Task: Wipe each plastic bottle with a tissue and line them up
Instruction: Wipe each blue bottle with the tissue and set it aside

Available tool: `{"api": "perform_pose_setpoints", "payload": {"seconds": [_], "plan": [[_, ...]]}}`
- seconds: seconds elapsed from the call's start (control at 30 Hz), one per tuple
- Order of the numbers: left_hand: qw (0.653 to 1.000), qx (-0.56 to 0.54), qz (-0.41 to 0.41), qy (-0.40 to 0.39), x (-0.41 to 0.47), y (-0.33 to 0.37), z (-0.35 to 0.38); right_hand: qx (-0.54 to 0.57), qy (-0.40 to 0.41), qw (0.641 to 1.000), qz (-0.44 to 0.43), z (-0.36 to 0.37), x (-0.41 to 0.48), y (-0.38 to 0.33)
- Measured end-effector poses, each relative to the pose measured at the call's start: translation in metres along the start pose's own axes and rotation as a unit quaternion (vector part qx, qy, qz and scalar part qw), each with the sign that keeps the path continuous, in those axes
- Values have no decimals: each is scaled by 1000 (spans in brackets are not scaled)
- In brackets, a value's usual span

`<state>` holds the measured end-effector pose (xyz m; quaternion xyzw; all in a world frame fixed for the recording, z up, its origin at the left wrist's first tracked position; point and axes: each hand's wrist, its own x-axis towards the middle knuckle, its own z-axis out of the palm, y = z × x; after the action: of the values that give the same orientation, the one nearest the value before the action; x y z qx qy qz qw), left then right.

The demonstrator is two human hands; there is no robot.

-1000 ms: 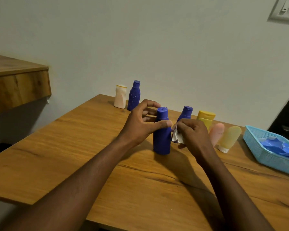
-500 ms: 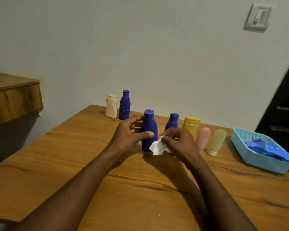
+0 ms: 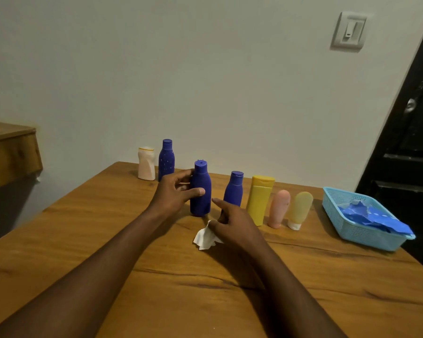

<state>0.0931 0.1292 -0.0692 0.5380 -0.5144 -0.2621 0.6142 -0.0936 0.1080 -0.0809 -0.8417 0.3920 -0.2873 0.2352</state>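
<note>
— Wooden surface [image 3: 103, 230] fills my view, with a pale wall behind it. Where are its edges?
— I see the far edge running along the wall. The left edge slants down toward me, and a shelf [image 3: 10, 162] sits beyond the gap. On the right, the basket [image 3: 366, 237] is close to the edge, beside a dark door [image 3: 405, 142].
— And the bottle in hand?
— The blue bottle [image 3: 200, 191] stands upright near the middle. My left hand [image 3: 174, 193] grips it, thumb across the front and fingers curled behind.
— Right hand?
— My right hand [image 3: 235, 226] is low, just beside that bottle's base. Its index finger is straight and the rest pinch the tissue [image 3: 205, 237]. The tissue hangs at the wood, and I can't tell if it touches.
— What crowds it?
— A close row to the right: second blue bottle [image 3: 233, 191], yellow bottle [image 3: 259, 201], pink tube [image 3: 279, 208] and pale tube [image 3: 299, 208], the last cap-down. Near the far left corner, the white bottle [image 3: 146, 164] and speckled bottle [image 3: 166, 158] stand side by side.
— Room to move?
— Wood shows between those two groups, and across the near half around my forearms.
</note>
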Motion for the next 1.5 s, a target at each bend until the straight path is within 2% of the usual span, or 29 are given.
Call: {"api": "perform_pose_setpoints", "payload": {"seconds": [0.27,0.87,1.23,1.33,1.5], "plan": [[1000,-3,-4,-19,3,-7,9,-42,-24,999,25,8,1,3],[997,-35,-7,-67,-2,-13,9,-75,16,996,45,1,4,6],[991,-81,-64,-81,-2,-14,4,-71,25,995,61,-2,4,6],[991,-72,-68,-87,-1,-14,0,-41,62,996,42,-5,4,2],[993,-76,-60,-74,3,-1,1,63,199,978,16,-19,0,-7]]}}
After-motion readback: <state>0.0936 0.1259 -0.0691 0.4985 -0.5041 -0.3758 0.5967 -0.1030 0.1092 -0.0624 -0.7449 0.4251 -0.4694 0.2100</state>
